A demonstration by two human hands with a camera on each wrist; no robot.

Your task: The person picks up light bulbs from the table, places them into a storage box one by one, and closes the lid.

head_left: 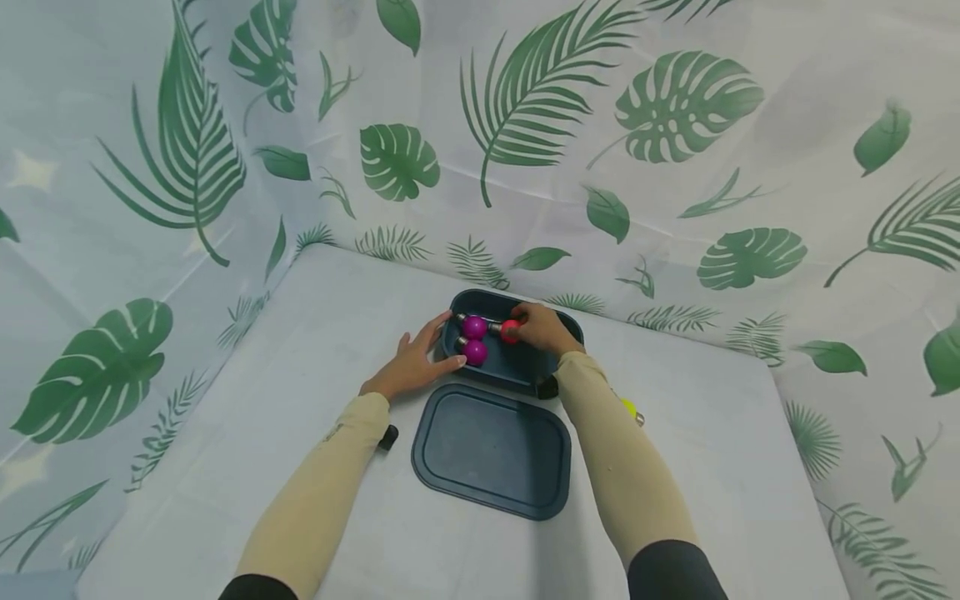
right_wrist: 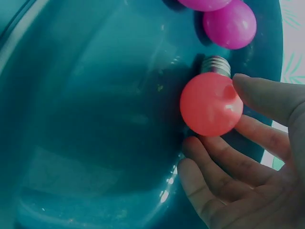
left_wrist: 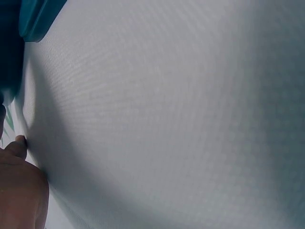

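Observation:
A dark blue-grey box point(head_left: 517, 383) stands at the far side of the table, with two purple light bulbs point(head_left: 474, 327) lying at its left end. Inside it, my right hand point(head_left: 546, 329) pinches a red light bulb point(right_wrist: 209, 105) between thumb and fingers. The red bulb's metal base points toward the purple bulbs. My left hand point(head_left: 411, 367) rests against the left end of the box, its fingers extended along the rim and its thumb at the near edge. The left wrist view catches only part of that hand, beside the box wall.
A matching lid point(head_left: 491, 450) lies flat on the white table point(head_left: 337, 317), just in front of the box. A yellow light bulb point(head_left: 630, 408) is partly hidden behind the right sleeve. Leaf-printed cloth point(head_left: 525, 108) hangs behind and to the sides.

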